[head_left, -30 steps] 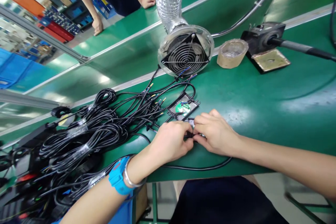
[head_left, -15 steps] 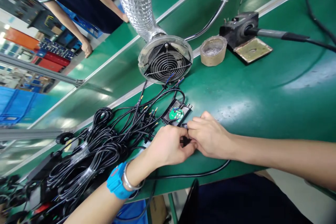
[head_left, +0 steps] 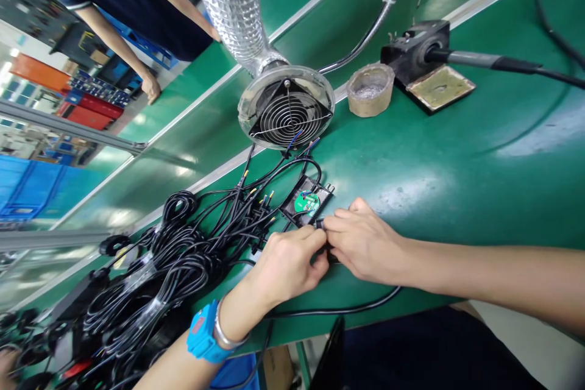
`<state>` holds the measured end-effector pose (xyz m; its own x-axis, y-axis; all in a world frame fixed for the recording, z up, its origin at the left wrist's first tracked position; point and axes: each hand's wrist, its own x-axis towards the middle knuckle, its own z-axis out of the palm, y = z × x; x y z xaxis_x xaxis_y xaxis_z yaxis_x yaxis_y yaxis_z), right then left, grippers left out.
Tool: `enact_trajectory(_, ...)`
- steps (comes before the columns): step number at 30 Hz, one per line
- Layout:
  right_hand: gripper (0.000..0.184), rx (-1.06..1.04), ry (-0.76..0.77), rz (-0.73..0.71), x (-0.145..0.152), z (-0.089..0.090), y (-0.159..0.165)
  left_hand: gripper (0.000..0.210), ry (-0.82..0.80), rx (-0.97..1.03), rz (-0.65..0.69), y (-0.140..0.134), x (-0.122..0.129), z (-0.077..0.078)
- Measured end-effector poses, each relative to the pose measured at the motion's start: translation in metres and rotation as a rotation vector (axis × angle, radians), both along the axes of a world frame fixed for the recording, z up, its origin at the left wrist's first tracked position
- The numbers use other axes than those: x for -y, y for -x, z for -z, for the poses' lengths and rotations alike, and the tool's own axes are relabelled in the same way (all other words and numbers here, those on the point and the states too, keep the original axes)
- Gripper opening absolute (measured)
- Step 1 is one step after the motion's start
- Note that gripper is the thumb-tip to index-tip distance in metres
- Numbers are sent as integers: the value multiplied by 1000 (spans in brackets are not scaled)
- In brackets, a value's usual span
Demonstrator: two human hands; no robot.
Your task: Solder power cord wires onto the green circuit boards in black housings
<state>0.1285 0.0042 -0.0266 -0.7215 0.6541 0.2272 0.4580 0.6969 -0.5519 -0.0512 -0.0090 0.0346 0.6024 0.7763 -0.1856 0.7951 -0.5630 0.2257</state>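
My left hand [head_left: 292, 265] and my right hand [head_left: 363, 241] meet over the green bench, both with fingers pinched together. Between their fingertips is a small black part [head_left: 319, 223], mostly hidden, so its kind does not show. Just beyond them lies an open black housing [head_left: 289, 206] with a green round circuit board [head_left: 307, 202] inside. Two metal pins stick out at its right end. A black cable [head_left: 333, 312] runs along the bench below my hands; where it ends is covered. A blue watch and a metal bracelet are on my left wrist.
Coiled black cables [head_left: 159, 280] heap up on the left. A fume extractor fan [head_left: 290, 113] hangs on a silver duct [head_left: 231, 6] beyond the housing. At the back right are a tape roll [head_left: 370, 90] and a soldering iron [head_left: 484, 61] in its stand. Another person's hand [head_left: 150, 86] rests across the bench.
My left hand has shifted slightly left and down, and its fingertips have moved up along the black part. My right hand stays nearly in place. The view has tilted slightly.
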Motion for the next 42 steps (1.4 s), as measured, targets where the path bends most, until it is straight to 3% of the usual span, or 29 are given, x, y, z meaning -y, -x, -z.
enact_trajectory(3,13,6,-12,4,0,-1,1,7,-42,30,0,5,1,2)
enact_trajectory(5,14,19,-22,13,0,-2,1,8,22,108,-53,7,1,4)
enact_trajectory(13,9,55,-103,83,3,-4,-1,24,495,724,-570,21,9,24)
enact_trajectory(16,17,-9,-138,89,3,-4,-1,15,424,652,-594,20,12,23)
enact_trajectory(21,21,-27,-186,115,3,-1,1,10,-7,602,-385,13,18,27)
enact_trajectory(25,16,7,-204,118,5,0,1,11,-177,529,-313,12,24,39)
enact_trajectory(32,14,102,-206,78,3,-6,5,17,-504,-68,-105,3,32,41)
enact_trajectory(36,12,174,-224,43,3,-6,5,17,-445,-103,-130,-1,33,36)
enact_trajectory(42,22,125,-152,49,2,-9,-11,18,-226,26,-382,-11,34,38)
